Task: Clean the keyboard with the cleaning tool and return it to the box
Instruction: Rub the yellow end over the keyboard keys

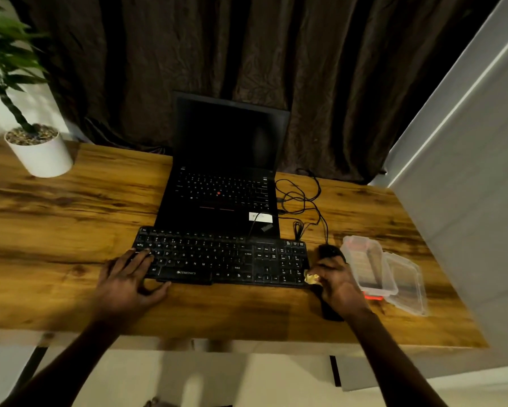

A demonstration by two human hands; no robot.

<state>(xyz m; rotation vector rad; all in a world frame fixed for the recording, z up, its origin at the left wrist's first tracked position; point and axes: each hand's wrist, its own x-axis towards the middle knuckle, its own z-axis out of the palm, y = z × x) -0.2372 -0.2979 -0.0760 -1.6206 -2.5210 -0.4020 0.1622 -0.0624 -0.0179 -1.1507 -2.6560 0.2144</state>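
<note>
Dark brown curtains [305, 69] hang behind a wooden desk [70, 207], where a black keyboard [217, 257] lies in front of an open laptop [223, 183] with a dark screen. At the keyboard's right end the person's right hand [338, 280] has its fingers curled in, pinching a small yellowish cleaning tool [311, 278] at the fingertips. The tool touches the keyboard's near right corner, by the number keys. Just beyond this grip sits a black mouse [329, 250], its cable [302, 198] looping back beside the laptop. Just to the right of the gripping hand stands a clear plastic box [370, 259], open, with its lid [408, 283] lying against its far side and a red clasp [373, 297] showing at its near end. Well across from the grip, the left hand [129, 277] lies flat with its fingers spread and straight over the keys at the keyboard's left end, and its thumb rests on the desk along the front edge. It holds nothing. Far off at the desk's left back corner stands a plant [9, 54] in a white pot [41, 154].
</note>
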